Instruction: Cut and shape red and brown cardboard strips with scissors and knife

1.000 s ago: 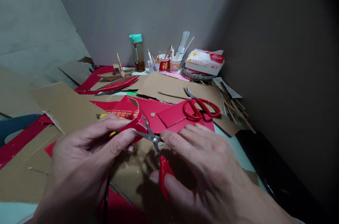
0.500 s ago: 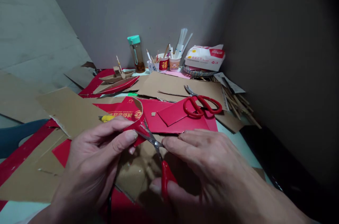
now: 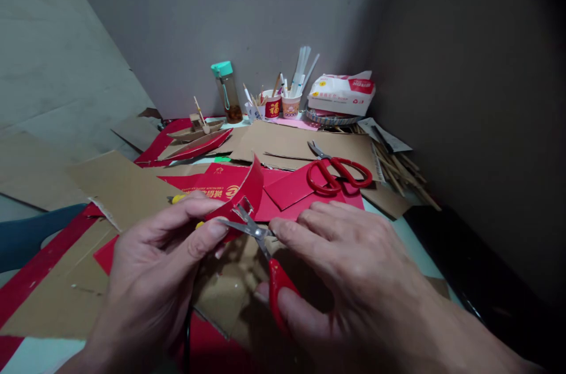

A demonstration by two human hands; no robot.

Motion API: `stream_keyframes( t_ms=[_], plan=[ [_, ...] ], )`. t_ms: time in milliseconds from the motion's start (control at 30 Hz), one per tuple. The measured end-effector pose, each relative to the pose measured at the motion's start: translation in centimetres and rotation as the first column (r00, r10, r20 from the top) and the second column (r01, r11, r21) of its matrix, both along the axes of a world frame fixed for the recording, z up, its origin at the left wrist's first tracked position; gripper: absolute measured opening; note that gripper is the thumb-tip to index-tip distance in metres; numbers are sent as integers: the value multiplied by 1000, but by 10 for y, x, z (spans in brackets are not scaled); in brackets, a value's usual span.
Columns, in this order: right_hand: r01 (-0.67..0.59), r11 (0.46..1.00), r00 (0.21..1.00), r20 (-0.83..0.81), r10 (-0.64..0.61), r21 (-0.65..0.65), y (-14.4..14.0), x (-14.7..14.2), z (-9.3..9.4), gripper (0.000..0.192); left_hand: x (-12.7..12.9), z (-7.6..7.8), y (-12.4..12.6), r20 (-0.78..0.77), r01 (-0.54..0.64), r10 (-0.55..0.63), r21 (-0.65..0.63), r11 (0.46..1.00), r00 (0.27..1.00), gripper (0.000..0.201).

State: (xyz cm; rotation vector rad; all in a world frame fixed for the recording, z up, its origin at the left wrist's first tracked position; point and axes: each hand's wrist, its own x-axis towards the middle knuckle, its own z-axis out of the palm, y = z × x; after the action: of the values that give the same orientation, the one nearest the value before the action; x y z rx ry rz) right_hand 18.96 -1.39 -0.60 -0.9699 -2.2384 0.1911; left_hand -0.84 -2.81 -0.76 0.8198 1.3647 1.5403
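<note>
My left hand (image 3: pixel 154 268) pinches a curved red cardboard piece (image 3: pixel 245 194) between thumb and fingers, low in the middle of the view. My right hand (image 3: pixel 354 279) grips small red-handled scissors (image 3: pixel 265 256); their blades are parted and bite into the lower edge of the red piece. The piece's free end curls upward above the blades. Under both hands lie brown and red cardboard sheets (image 3: pixel 119 185).
A larger pair of red scissors (image 3: pixel 338 170) rests on red card further back. A cardboard boat model (image 3: pixel 197 129), a teal-capped bottle (image 3: pixel 225 91), cups of pens (image 3: pixel 283 104), a white packet (image 3: pixel 342 94) and wooden sticks (image 3: pixel 398 167) line the back and right. A dark wall stands close on the right.
The red piece has turned in my left hand, so its free end now curls up instead of lying folded over. The scissors stay at its edge. The view shifted slightly.
</note>
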Motion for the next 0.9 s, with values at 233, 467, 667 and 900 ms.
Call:
stream_keyframes(
  t_ms=[233,467,667,900],
  plan=[
    [-43,995,998,-46,39,-88,0,-3,-3,14,3,0,0,30,33,-33,-16,999,999,39],
    [-63,998,986,-154,61,-12,0,-6,-9,13,9,10,1,97,45,-33,-116,992,995,49],
    [-136,986,954,-281,106,-92,1,-9,-14,12,12,16,2,122,40,-24,-129,991,992,49],
    [-153,984,931,-348,113,-89,0,-13,-21,7,11,15,4,176,89,-71,-97,991,982,42]
  ],
)
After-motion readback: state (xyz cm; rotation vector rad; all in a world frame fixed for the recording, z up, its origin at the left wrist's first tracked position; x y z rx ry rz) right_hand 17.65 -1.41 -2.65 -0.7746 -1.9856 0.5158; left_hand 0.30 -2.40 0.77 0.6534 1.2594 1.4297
